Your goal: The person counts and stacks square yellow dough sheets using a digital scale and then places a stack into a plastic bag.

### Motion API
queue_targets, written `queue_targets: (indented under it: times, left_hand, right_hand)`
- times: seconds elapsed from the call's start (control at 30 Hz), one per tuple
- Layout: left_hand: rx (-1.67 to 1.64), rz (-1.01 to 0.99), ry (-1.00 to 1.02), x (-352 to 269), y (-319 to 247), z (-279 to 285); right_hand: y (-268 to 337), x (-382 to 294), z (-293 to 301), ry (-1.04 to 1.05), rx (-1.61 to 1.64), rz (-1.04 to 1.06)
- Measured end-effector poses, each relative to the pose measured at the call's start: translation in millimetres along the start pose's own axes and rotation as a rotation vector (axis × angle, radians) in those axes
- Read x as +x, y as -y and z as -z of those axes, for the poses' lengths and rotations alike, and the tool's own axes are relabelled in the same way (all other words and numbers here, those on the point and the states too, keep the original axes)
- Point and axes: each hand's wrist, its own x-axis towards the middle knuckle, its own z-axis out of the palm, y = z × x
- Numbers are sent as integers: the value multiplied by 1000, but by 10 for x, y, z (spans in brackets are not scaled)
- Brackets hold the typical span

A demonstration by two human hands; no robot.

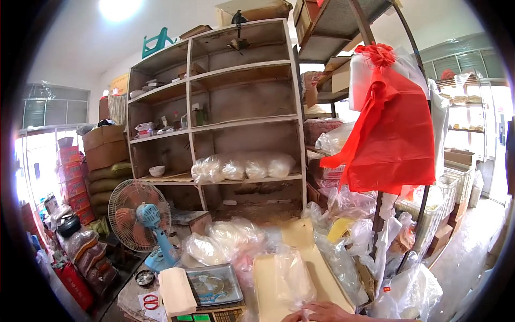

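A clear plastic bag with pale contents [295,277] lies on an opened cardboard sheet [265,294] at the bottom centre. My right hand [328,312] has its fingers on the gathered near end of this bag. Close beside it, my left hand [294,316] pinches the same end; the picture's lower rim cuts off much of it. Left of the cardboard, a metal tray [219,283] rests on a scale with a keypad [227,314], and a stack of beige paper [177,292] overlaps the tray. Red-handled scissors [151,302] lie on white paper.
A blue fan [149,215] stands at the table's left, near a small bowl [145,277]. More filled clear bags [225,241] lie behind the tray. Red plastic bags [394,137] hang from a metal rack at the right. A wide shelf unit [245,122] stands behind.
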Motion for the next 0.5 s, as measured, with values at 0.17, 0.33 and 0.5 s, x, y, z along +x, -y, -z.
queue_targets:
  times: [0.17, 0.33, 0.5]
  left_hand:
    - [245, 115, -8, -49, 488, -155]
    - [1137, -144, -53, 13, 474, -186]
    - [765, 74, -198, -166, -248, -302]
  right_hand:
    - [-461, -236, -602, 319, -23, -319]
    - [-812, -592, -769, 246, -45, -438]
    - [-247, -195, -286, -21, -24, -553]
